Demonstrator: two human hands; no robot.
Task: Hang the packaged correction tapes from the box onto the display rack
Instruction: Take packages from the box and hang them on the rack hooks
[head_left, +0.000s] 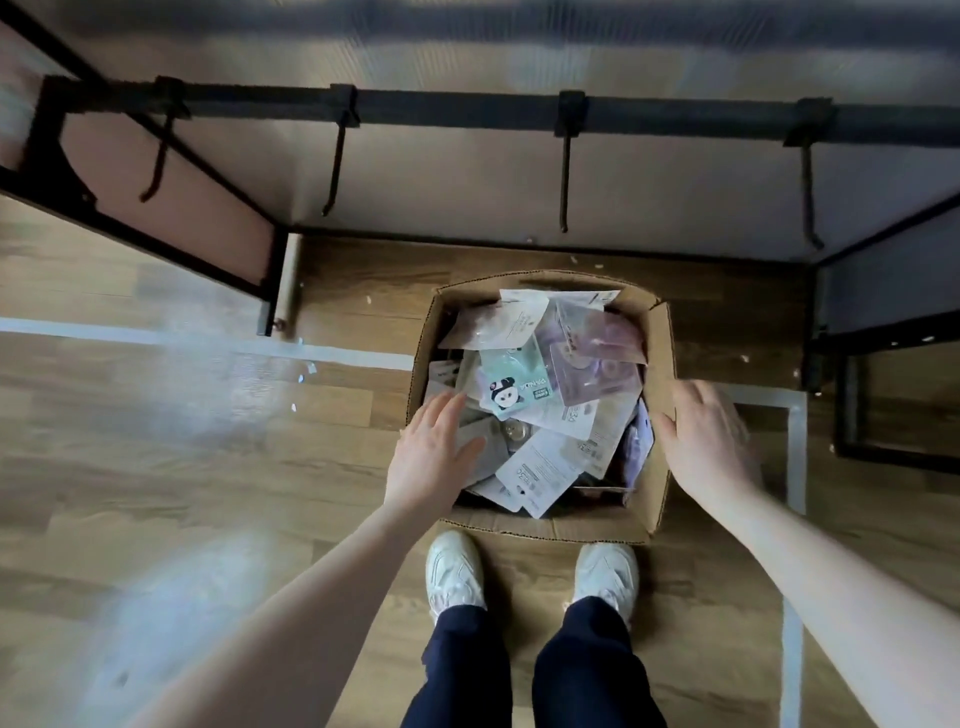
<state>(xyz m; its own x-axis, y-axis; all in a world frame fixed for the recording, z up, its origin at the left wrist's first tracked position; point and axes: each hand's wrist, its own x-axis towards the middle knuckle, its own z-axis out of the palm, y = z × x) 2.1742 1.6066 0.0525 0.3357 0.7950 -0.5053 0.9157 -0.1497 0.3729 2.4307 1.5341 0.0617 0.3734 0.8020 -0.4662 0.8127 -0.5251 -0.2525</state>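
Cardboard box (658, 364) is seen on the wood floor, just beyond the shoes, open at the top and heaped with packaged tapes (545, 410) lying at mixed angles. A teal panda pack (519, 387) lies uppermost near the centre. Four hooks (565, 176) hang from the rack bar (467, 106) at the far side; all are seen bare.

Left hand (431, 457) is spread flat over the left edge of the pile, fingers extended, nothing gripped. Right hand (706, 436) is laid open against the right wall of the box, nothing held.

Step in hand, judged: the first pick from the box. One pack is best pinched by its top card edge, so the hanging hole is left free. The box is best steadied by the right hand. Loose overlapping packs may be dragged out together; the chosen pack should be lifted straight up.
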